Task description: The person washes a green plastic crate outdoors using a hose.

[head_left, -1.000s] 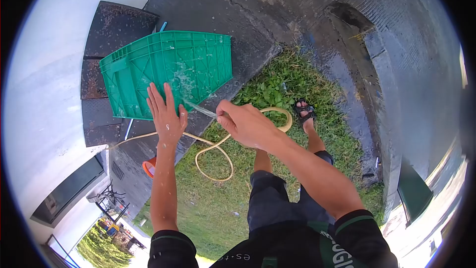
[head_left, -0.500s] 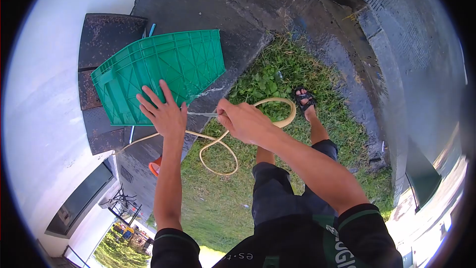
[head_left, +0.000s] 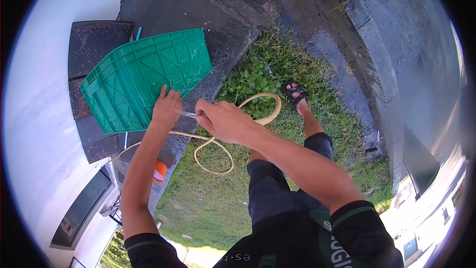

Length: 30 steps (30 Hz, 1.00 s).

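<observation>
My right hand (head_left: 220, 121) is wrapped round the end of a yellow hose (head_left: 276, 109), and a thin stream of water (head_left: 187, 114) runs from it toward my left hand. My left hand (head_left: 167, 110) overlaps the lower right edge of a green plastic crate (head_left: 148, 67). Its index finger points up toward the crate and the other fingers are loosely bent, with nothing seen in them. The crate is wet, and its ribbed side faces me.
Dark slabs (head_left: 96, 49) lie under the crate beside a white wall (head_left: 44, 99). The hose loops over grass (head_left: 208, 208). An orange ring-shaped object (head_left: 159, 171) rests on the concrete. My sandalled foot (head_left: 296, 93) stands on grass near a concrete kerb (head_left: 369, 49).
My left hand has gone from spread fingers to partly bent ones and turned, with water now reaching it. My right hand still holds the hose. The view has shifted slightly.
</observation>
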Tool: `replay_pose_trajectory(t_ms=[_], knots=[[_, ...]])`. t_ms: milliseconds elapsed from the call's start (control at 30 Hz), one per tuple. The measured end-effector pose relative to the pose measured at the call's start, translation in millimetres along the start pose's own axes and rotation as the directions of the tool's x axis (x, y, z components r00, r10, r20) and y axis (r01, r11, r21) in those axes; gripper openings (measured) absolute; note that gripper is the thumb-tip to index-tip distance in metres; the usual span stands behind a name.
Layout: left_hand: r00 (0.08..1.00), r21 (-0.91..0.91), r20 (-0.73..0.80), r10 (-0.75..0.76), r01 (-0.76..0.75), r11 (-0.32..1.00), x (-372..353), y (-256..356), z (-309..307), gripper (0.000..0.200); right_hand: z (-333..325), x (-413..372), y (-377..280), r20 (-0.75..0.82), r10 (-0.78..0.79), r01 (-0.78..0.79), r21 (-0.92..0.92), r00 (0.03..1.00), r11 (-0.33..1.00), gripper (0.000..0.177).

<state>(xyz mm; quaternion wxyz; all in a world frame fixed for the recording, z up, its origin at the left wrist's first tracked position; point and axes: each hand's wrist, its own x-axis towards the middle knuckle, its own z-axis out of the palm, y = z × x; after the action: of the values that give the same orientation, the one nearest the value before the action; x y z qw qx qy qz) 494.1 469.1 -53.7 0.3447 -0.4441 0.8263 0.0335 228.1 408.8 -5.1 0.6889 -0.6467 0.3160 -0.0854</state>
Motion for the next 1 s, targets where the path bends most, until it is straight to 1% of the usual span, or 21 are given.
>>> replay_pose_trajectory(t_ms=[67, 100, 167, 233, 300, 367, 400, 433, 467, 500, 533, 567, 633, 700, 733, 800, 833, 867, 900, 933, 1000], knots=[[0.998, 0.02, -0.057, 0.005, -0.004, 1.0, 7.1, -5.9, 4.4, 0.016, 2.9, 0.8, -4.9, 0.011, 0.011, -0.011, -0.017, 1.0, 1.0, 0.016], [1.0, 0.001, -0.023, 0.02, -0.02, 1.0, 8.3, -8.7, 0.7, 0.016, 3.6, 1.1, -5.7, 0.03, 0.02, -0.019, -0.028, 0.999, 0.999, 0.016], [0.999, -0.018, 0.009, 0.048, -0.048, 0.999, 12.5, -9.9, -18.8, 0.016, -0.2, 0.8, -0.4, -0.051, 0.031, -0.032, -0.021, 0.998, 0.999, 0.016], [0.996, -0.012, 0.021, -0.09, 0.09, 0.996, 13.4, -0.8, -54.8, 0.017, -8.1, -0.5, 11.5, -0.126, 0.053, -0.056, -0.02, 0.991, 0.998, 0.016], [0.998, 0.017, -0.004, -0.069, 0.069, 0.997, 6.7, 8.7, -48.1, 0.019, -14.6, -4.8, 24.6, -0.133, 0.075, -0.079, -0.029, 0.988, 0.996, 0.017], [0.998, 0.047, -0.03, -0.055, 0.057, 0.997, 0.0, 9.9, -47.9, 0.024, -25.9, -7.1, 32.0, -0.267, 0.129, -0.132, 0.007, 0.955, 0.991, 0.016], [0.99, 0.049, -0.027, -0.135, 0.136, 0.989, -6.2, 6.2, -51.1, 0.027, -33.3, -7.4, 31.7, -0.29, 0.242, -0.244, 0.03, 0.926, 0.969, 0.016], [0.976, 0.054, -0.025, -0.215, 0.216, 0.975, -11.0, 2.2, -54.2, 0.029, -37.8, -7.1, 34.3, -0.287, 0.243, -0.245, 0.028, 0.927, 0.969, 0.016], [0.976, 0.052, -0.025, -0.216, 0.217, 0.975, -12.2, -2.5, -67.7, 0.029, -41.4, -7.0, 37.1, -0.3, 0.258, -0.263, 0.025, 0.918, 0.965, 0.016], [0.961, -0.012, 0.034, -0.274, 0.274, 0.962, -13.4, -8.8, -86.8, 0.035, -44.3, -6.8, 40.2, -0.314, 0.273, -0.28, 0.022, 0.909, 0.96, 0.016], [0.941, -0.073, 0.098, -0.325, 0.332, 0.94, -14.9, -14.4, -100.3, 0.042, -43.4, -5.8, 49.5, -0.267, 0.193, -0.198, 0.008, 0.944, 0.98, 0.017], [0.94, -0.077, 0.098, -0.326, 0.334, 0.939, -14.7, -21.1, -104.2, 0.042, -44.8, -3.4, 47.7, -0.266, 0.193, -0.199, 0.004, 0.945, 0.98, 0.017], [0.902, 0.091, 0.017, -0.432, 0.429, 0.899, -9.1, -41.5, -103.5, 0.054, -51.4, 1.1, 38.9, -0.429, 0.184, -0.196, 0.017, 0.884, 0.981, 0.017], [0.85, 0.111, -0.125, -0.511, 0.524, 0.844, -7.1, -69.4, -103.0, 0.063, -60.6, 5.4, 35.5, -0.366, 0.199, -0.214, 0.0, 0.909, 0.977, 0.017], [0.848, 0.107, -0.122, -0.516, 0.528, 0.842, -6.4, -78.2, -106.4, 0.063, -64.1, 6.9, 32.8, -0.304, 0.212, -0.227, -0.013, 0.929, 0.974, 0.017], [0.636, 0.03, -0.284, -0.718, 0.754, 0.656, -2.5, -93.0, -116.6, 0.073, -67.7, 9.6, 22.4, -0.325, 0.214, -0.222, 0.013, 0.921, 0.975, 0.017], [0.632, 0.03, -0.282, -0.722, 0.757, 0.652, -0.3, -102.0, -101.2, 0.073, -69.3, 11.5, 16.1, -0.352, 0.215, -0.214, 0.041, 0.911, 0.976, 0.017], [0.505, -0.33, -0.254, -0.825, 0.757, 0.564, -1.1, -113.8, -76.4, 0.085, -69.5, 12.2, 6.5, -0.346, 0.213, -0.213, 0.039, 0.913, 0.976, 0.017], [0.385, -0.643, -0.171, -0.907, 0.654, 0.399, -0.3, -118.1, -71.8, 0.096, -67.6, 11.4, -5.2, -0.325, 0.176, -0.163, 0.066, 0.929, 0.984, 0.017], [0.383, -0.639, -0.167, -0.909, 0.66, 0.395, 2.0, -117.4, -65.3, 0.096, -64.8, 11.5, -14.9, -0.304, 0.137, -0.113, 0.096, 0.943, 0.989, 0.017], [0.271, -0.62, -0.058, -0.961, 0.745, 0.247, 19.4, -99.3, -84.2, 0.107, -53.6, 14.2, -31.7, -0.312, 0.078, -0.044, 0.113, 0.947, 0.993, 0.017]])
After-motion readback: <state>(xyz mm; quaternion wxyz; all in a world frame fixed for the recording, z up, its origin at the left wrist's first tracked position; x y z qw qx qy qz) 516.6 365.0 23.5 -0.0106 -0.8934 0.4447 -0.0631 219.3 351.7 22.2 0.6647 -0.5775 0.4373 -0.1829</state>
